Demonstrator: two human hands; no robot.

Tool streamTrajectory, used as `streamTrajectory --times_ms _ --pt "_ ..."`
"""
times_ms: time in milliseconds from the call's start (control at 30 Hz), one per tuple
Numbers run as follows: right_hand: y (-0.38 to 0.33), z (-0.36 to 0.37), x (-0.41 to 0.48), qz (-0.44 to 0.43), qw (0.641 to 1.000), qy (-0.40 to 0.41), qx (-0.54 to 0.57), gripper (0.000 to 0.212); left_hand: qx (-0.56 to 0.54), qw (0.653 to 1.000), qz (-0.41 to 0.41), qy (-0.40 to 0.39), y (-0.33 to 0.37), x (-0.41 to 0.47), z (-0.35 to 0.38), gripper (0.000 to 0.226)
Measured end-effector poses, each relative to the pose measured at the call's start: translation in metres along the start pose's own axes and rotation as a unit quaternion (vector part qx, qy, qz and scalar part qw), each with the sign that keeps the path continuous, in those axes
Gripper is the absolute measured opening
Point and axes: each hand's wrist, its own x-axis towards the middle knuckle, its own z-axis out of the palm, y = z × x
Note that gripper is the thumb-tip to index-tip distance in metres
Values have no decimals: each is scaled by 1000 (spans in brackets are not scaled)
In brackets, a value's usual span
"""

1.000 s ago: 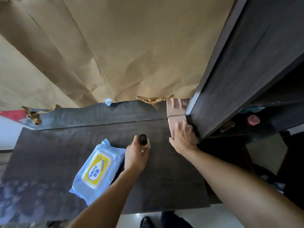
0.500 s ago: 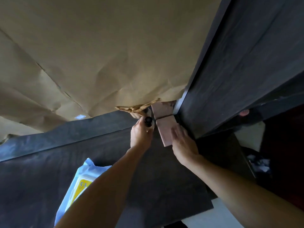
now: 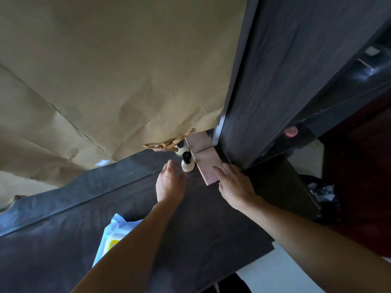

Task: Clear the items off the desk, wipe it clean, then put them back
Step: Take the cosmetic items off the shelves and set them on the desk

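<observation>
A small cream bottle (image 3: 187, 164) with a black cap stands upright at the back of the dark desk (image 3: 211, 225), beside a flat pink box (image 3: 208, 169) that lies against the dark cabinet side. My left hand (image 3: 170, 182) is just left of the bottle, fingers loose and off it. My right hand (image 3: 234, 187) rests flat on the near end of the pink box. A blue and yellow wet-wipe pack (image 3: 111, 240) lies nearer me, partly hidden under my left forearm.
Brown paper (image 3: 118, 81) covers the wall behind the desk, its torn edge hanging just above the bottle. A tall dark cabinet panel (image 3: 275, 81) bounds the desk on the right. A glossy back strip (image 3: 105, 182) mirrors the bottle and box.
My left hand carried the bottle to the back corner, set it upright beside the pink box and let go. My right hand has stayed on the box. The view tilted upward.
</observation>
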Motion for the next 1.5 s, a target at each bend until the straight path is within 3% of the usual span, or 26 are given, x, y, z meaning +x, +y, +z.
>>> streamTrajectory --times_ms 167,367,533,767,833,900,1000,1100,1233,1367,1500 --pt "34 -37 -41 9 997 60 56 28 -5 997 72 29 30 -45 -13 17" --pt "100 -109 -70 36 976 191 99 25 -26 975 218 27 113 -72 -10 17" --pt "159 -179 -84 13 939 315 139 24 -22 944 322 60 193 -89 -8 18" --pt "216 -251 -70 -56 887 444 116 20 -27 904 398 151 300 -98 -7 14" --pt "220 -266 -54 -77 889 441 99 24 20 890 403 214 327 -82 -10 20" --pt "220 -279 -36 -73 914 391 77 38 88 897 345 263 348 -61 -15 28" --pt "219 -288 -11 -46 962 267 27 57 198 940 189 205 363 -35 -28 41" --pt "221 -280 6 -21 979 203 -1 59 274 947 107 133 363 -23 -30 42" --pt "227 -267 9 -31 979 202 20 56 319 935 107 116 361 -27 -23 46" --pt "229 -268 1 -42 976 203 59 49 296 936 132 136 361 -36 -26 38" --pt "224 -272 -4 -24 978 206 33 45 271 948 123 116 358 -54 -24 48"
